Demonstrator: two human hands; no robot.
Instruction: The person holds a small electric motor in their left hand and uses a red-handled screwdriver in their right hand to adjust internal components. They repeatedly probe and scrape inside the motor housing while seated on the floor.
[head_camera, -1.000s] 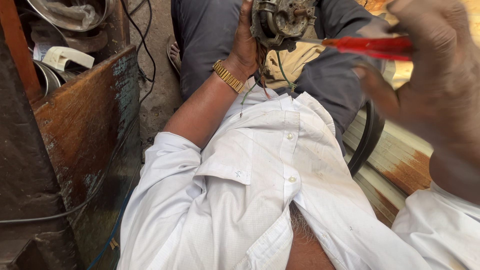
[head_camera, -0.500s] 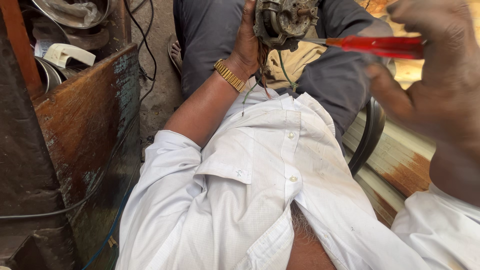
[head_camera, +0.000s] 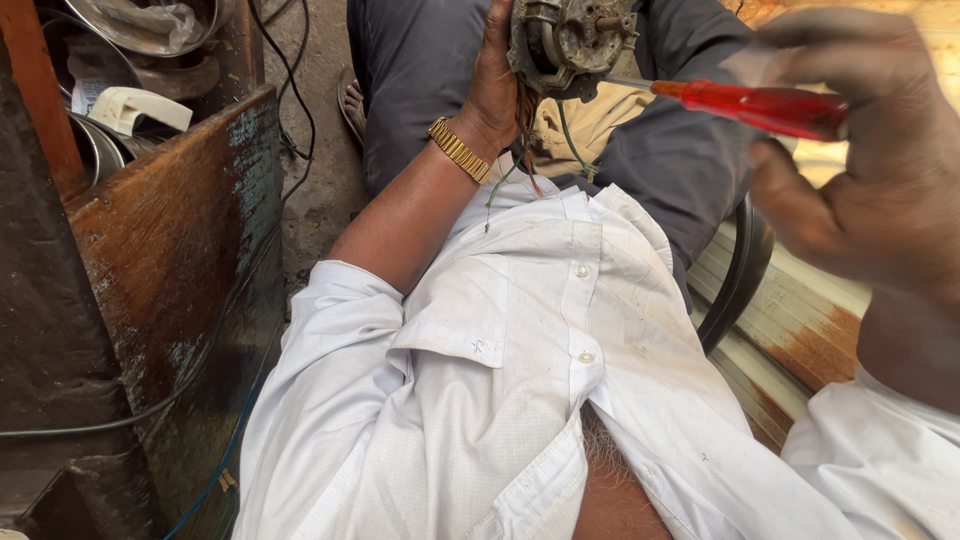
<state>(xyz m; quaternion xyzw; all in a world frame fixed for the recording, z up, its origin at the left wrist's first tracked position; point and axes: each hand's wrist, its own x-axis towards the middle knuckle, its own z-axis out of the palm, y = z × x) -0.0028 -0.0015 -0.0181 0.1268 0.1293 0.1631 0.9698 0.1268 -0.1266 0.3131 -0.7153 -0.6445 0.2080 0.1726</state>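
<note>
My left hand (head_camera: 495, 85), with a gold wristband, grips the left side of a small grey electric motor (head_camera: 570, 42) held over my lap. Thin wires hang down from under the motor. My right hand (head_camera: 865, 150) holds a screwdriver with a red handle (head_camera: 765, 107). Its metal shaft points left and its tip touches the motor's right side. I wear a white shirt and dark grey trousers.
A rusty wooden box edge (head_camera: 170, 260) stands at my left, with metal bowls (head_camera: 140, 22) and a white plastic part (head_camera: 135, 108) behind it. Black cables (head_camera: 290, 110) run down the ground. A black curved band (head_camera: 740, 275) and rusty corrugated sheet (head_camera: 800, 330) lie at my right.
The motor and my left hand have shifted slightly right in view. My right hand with the screwdriver has dropped a little, the tip staying at the motor.
</note>
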